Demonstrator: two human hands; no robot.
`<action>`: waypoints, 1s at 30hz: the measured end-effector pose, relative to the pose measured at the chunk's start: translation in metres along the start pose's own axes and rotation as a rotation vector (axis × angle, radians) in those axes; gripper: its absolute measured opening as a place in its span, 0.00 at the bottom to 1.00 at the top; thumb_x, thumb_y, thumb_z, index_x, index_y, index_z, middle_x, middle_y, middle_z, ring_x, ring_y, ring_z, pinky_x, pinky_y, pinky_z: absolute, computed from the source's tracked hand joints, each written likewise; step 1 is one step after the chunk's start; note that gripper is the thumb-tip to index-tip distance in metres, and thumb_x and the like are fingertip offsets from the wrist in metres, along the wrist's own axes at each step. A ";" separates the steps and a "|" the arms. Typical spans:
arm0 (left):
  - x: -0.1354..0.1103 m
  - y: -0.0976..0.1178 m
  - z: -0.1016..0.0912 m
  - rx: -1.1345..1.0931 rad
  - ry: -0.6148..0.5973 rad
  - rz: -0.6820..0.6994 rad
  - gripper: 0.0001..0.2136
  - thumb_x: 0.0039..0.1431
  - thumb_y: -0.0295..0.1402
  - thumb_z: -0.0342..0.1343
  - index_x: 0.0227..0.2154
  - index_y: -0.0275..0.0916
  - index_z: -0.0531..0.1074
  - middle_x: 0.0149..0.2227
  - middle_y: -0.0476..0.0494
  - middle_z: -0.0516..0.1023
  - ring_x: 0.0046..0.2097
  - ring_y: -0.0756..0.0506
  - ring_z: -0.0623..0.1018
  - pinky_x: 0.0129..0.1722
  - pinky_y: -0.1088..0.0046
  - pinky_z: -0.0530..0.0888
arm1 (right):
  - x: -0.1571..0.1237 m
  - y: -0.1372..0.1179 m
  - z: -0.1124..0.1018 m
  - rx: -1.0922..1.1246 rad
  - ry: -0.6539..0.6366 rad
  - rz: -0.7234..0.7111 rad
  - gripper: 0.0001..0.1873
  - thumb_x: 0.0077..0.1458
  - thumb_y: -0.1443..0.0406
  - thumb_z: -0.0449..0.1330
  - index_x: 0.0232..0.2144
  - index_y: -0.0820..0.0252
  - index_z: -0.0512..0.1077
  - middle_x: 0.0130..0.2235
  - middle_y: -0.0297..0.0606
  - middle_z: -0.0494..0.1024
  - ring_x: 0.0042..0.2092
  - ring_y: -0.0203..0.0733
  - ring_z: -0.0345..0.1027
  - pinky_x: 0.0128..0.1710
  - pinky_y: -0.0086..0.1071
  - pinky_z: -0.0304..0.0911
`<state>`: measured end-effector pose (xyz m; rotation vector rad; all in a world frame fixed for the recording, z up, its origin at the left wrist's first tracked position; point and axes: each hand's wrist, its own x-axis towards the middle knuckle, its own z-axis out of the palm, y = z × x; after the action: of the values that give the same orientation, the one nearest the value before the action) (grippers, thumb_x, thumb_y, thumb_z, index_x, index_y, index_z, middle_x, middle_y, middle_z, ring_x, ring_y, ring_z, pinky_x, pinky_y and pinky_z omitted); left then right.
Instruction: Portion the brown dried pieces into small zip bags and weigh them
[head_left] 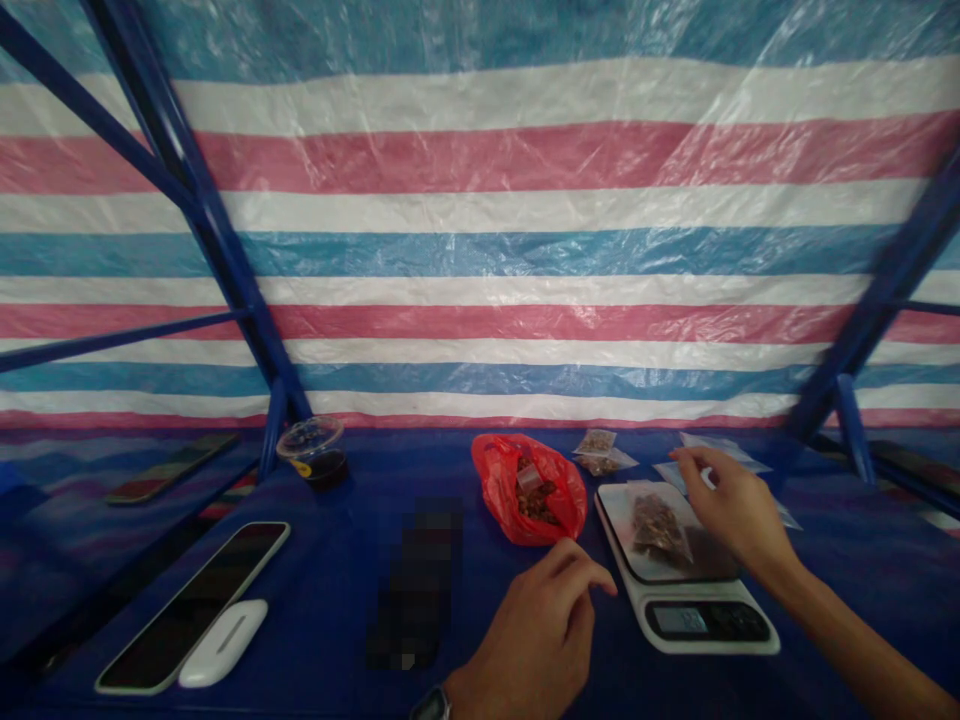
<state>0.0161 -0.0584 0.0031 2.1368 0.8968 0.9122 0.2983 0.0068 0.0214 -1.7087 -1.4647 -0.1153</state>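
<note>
A white digital kitchen scale stands at the right, its display lit. On its dark platform lies a clear zip bag of brown dried bits. My right hand hovers over the platform's right side, fingers bent with a gap at the thumb, and nothing visible in it. Behind it are flat clear plastic bags, partly covered by the hand. My left hand is in front of an open red plastic bag of brown dried pieces. Its fingers are loosely curled, the index reaching toward the scale, holding nothing visible.
Two small filled zip bags lie behind the scale. A clear cup of dark liquid, a phone, a white earbud case and a blurred-out dark object are on the left. Blue metal posts flank a striped tarp.
</note>
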 end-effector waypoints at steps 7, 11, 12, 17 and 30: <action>-0.011 -0.006 -0.009 -0.018 0.039 -0.009 0.18 0.68 0.20 0.45 0.45 0.45 0.78 0.45 0.46 0.79 0.44 0.47 0.81 0.47 0.73 0.74 | -0.007 -0.012 -0.002 0.007 0.014 -0.023 0.21 0.58 0.54 0.53 0.35 0.57 0.82 0.39 0.50 0.87 0.36 0.53 0.78 0.41 0.42 0.71; -0.020 -0.009 -0.010 -0.006 0.027 -0.020 0.17 0.67 0.20 0.45 0.44 0.44 0.77 0.44 0.45 0.78 0.44 0.47 0.81 0.46 0.74 0.74 | -0.021 -0.009 -0.010 -0.011 0.005 0.001 0.21 0.58 0.54 0.52 0.36 0.56 0.82 0.39 0.49 0.87 0.36 0.52 0.78 0.41 0.41 0.71; -0.021 -0.010 -0.010 -0.004 0.022 -0.024 0.17 0.68 0.21 0.45 0.44 0.44 0.77 0.44 0.45 0.78 0.44 0.47 0.81 0.46 0.74 0.74 | -0.023 -0.007 -0.013 -0.016 0.008 0.015 0.20 0.58 0.54 0.53 0.36 0.56 0.82 0.39 0.48 0.87 0.36 0.52 0.78 0.41 0.40 0.71; -0.016 -0.010 -0.009 -0.021 0.052 -0.011 0.16 0.69 0.21 0.45 0.43 0.44 0.77 0.44 0.46 0.78 0.46 0.46 0.80 0.48 0.72 0.73 | -0.030 0.005 -0.026 -0.048 0.016 0.090 0.21 0.56 0.53 0.53 0.36 0.56 0.82 0.38 0.49 0.87 0.34 0.53 0.78 0.41 0.42 0.70; 0.014 0.013 0.019 -0.052 0.005 0.079 0.18 0.67 0.20 0.46 0.44 0.44 0.79 0.45 0.45 0.78 0.45 0.46 0.80 0.47 0.72 0.73 | -0.046 0.028 -0.031 -0.014 -0.035 0.084 0.20 0.56 0.52 0.54 0.36 0.54 0.80 0.41 0.48 0.87 0.41 0.56 0.81 0.44 0.42 0.72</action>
<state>0.0426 -0.0598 0.0077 2.1390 0.7867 0.9699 0.3218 -0.0461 -0.0005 -1.7883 -1.4185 -0.0507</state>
